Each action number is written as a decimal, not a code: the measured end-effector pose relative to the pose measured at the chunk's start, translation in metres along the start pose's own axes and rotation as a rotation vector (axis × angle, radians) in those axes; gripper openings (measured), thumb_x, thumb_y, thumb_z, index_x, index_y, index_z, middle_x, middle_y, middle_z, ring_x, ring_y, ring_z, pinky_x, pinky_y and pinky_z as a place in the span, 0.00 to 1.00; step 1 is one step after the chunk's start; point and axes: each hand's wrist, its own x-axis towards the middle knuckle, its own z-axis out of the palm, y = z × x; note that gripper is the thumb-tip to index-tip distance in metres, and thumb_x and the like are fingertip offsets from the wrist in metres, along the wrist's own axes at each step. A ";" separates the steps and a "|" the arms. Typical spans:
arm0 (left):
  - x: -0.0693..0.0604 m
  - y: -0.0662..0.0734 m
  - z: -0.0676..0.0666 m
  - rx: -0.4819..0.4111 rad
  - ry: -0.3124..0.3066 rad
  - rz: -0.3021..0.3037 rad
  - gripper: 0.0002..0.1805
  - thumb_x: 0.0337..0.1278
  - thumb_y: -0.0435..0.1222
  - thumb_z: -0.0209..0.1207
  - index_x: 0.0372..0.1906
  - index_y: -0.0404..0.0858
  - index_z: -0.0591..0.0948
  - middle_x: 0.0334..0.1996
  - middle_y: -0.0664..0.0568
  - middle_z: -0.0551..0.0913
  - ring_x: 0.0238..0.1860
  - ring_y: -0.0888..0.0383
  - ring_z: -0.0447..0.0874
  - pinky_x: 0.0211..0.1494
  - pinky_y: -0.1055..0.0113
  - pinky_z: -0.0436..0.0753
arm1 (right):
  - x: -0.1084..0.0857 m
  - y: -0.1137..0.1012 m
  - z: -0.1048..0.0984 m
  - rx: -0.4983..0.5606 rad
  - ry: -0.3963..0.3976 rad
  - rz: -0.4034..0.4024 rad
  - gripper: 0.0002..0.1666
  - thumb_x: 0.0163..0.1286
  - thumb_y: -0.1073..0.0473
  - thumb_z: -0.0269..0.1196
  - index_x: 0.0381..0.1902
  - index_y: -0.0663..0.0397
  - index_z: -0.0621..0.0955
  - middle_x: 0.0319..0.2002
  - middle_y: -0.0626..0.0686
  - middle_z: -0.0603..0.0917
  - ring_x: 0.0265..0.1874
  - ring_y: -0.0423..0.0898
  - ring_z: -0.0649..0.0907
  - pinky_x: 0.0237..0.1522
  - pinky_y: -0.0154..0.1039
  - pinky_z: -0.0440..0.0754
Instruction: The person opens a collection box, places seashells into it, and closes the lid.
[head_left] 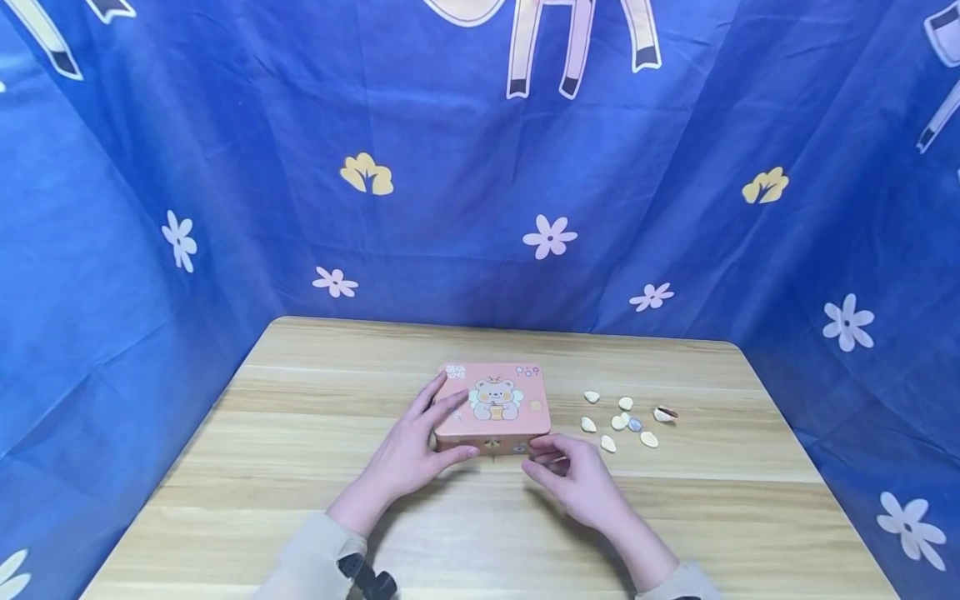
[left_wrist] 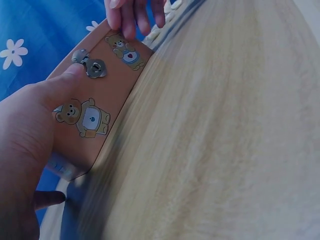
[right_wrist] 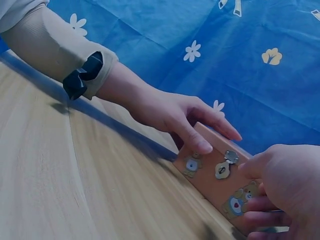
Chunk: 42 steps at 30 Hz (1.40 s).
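A pink tin box (head_left: 528, 404) with a bear picture on its lid lies on the table, lid down. Its front bears a metal latch (left_wrist: 95, 66) and bear stickers; whether the latch is fastened I cannot tell. My left hand (head_left: 405, 450) holds the box at its left part, fingers over the lid and thumb against the front beside the latch. At the front right corner is my right hand (head_left: 577, 483), its fingers loosely bent near the front face. In the right wrist view the right thumb (right_wrist: 257, 165) points towards the latch (right_wrist: 226, 165).
To the right of the box, several seashells (head_left: 588, 425) lie scattered on the wooden table (head_left: 300, 417), with a bluish piece (head_left: 635, 424) and a dark-edged shell (head_left: 665, 413) among them. A blue patterned cloth (head_left: 450, 233) hangs behind and at both sides.
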 end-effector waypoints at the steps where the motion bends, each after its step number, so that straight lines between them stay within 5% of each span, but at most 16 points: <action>1: 0.000 0.000 0.001 -0.010 -0.002 -0.002 0.48 0.52 0.62 0.76 0.79 0.60 0.71 0.86 0.54 0.49 0.77 0.36 0.64 0.68 0.34 0.74 | 0.000 0.000 0.001 0.012 -0.009 -0.002 0.21 0.70 0.56 0.74 0.53 0.65 0.86 0.45 0.57 0.90 0.43 0.46 0.88 0.49 0.40 0.88; 10: 0.000 -0.001 0.004 -0.086 0.019 0.030 0.45 0.54 0.57 0.77 0.77 0.53 0.75 0.86 0.49 0.48 0.79 0.36 0.58 0.72 0.34 0.67 | 0.003 0.001 0.011 0.066 -0.034 0.025 0.23 0.70 0.58 0.74 0.55 0.68 0.85 0.47 0.59 0.90 0.43 0.48 0.89 0.49 0.38 0.87; 29: -0.001 -0.002 0.008 -0.115 0.014 0.025 0.43 0.59 0.51 0.76 0.79 0.54 0.73 0.87 0.58 0.42 0.81 0.40 0.53 0.76 0.39 0.64 | 0.010 0.002 0.035 0.197 -0.059 0.057 0.22 0.72 0.61 0.72 0.57 0.72 0.83 0.51 0.64 0.89 0.48 0.51 0.89 0.51 0.36 0.86; 42: -0.001 -0.002 0.008 -0.157 -0.001 -0.006 0.43 0.60 0.51 0.75 0.79 0.55 0.72 0.87 0.62 0.39 0.83 0.45 0.49 0.78 0.41 0.60 | 0.010 -0.003 0.048 0.430 -0.028 0.155 0.22 0.70 0.71 0.69 0.58 0.78 0.79 0.55 0.72 0.85 0.52 0.61 0.88 0.53 0.38 0.86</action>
